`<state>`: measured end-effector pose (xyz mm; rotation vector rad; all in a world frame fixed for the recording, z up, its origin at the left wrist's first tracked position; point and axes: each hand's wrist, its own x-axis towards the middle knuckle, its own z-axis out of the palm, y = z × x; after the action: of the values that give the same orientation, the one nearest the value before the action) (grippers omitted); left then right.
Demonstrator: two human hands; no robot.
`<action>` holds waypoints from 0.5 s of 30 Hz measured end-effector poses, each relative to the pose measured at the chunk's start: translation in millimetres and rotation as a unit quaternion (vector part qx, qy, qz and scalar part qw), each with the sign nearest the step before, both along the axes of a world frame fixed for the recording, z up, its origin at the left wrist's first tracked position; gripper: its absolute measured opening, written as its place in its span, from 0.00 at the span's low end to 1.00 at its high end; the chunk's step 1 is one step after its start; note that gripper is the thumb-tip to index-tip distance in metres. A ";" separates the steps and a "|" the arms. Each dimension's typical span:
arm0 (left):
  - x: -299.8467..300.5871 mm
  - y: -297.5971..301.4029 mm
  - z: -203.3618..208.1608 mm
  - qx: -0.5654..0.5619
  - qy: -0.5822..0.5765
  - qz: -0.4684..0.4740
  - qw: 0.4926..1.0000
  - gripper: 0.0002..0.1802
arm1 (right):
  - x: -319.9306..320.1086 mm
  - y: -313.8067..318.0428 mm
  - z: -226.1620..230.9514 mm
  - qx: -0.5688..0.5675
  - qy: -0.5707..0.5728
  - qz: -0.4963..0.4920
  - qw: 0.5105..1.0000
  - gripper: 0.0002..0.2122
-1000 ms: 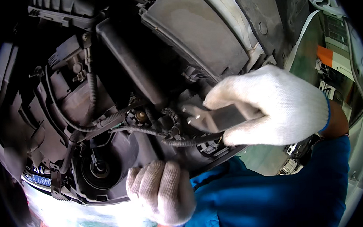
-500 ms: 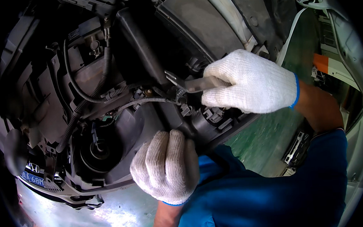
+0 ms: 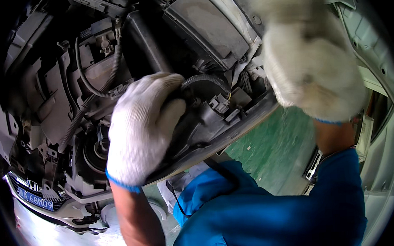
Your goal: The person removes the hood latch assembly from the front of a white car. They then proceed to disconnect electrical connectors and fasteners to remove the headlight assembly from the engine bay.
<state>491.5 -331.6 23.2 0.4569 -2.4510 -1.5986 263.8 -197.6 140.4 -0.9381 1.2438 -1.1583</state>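
My left hand (image 3: 139, 131), in a white knit glove with a blue cuff, reaches into a car's engine bay. Its fingers curl closed beside a corrugated wiring conduit (image 3: 208, 78), which emerges near the fingertips. What the fingers grip is hidden beneath them. To the right of that conduit's far end sits a grey plug connector (image 3: 219, 103). My right hand (image 3: 313, 70), gloved the same way, is raised over the fender side and badly smeared by motion. Its fingers and anything in them cannot be made out.
A flat black cover (image 3: 207, 27) lies deeper in the bay, past a dark tube (image 3: 149, 40). More conduit (image 3: 112, 67) loops at left. The body edge (image 3: 234, 134) runs in front of me, with green floor (image 3: 271, 150) beyond. An open door (image 3: 384, 156) stands at right.
My left hand has moved up and forward from the body edge to the conduit. My right hand, which held a flat grey metal tool, has swung up and right; the tool is no longer discernible.
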 end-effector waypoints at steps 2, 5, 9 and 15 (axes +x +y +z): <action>-13.5 -10.5 -13.1 0.034 -0.022 -0.095 0.995 0.18 | -4.2 11.8 -5.0 -0.070 -0.077 0.024 0.994 0.17; -13.3 -18.3 -13.9 0.108 -0.048 -0.100 0.988 0.17 | 13.9 14.1 6.7 -0.101 -0.028 0.007 0.994 0.22; -8.6 -12.9 -19.3 0.104 -0.023 -0.074 0.992 0.16 | 87.5 34.1 -31.1 -0.127 0.080 -0.291 0.945 0.21; -8.2 -9.2 -30.1 0.110 0.020 -0.042 0.993 0.17 | 113.0 79.0 -34.1 0.021 -0.387 -0.333 0.859 0.31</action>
<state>483.3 -340.9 -6.9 0.3535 -2.3036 -1.9052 376.8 -118.7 106.3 0.0858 0.9025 -1.7989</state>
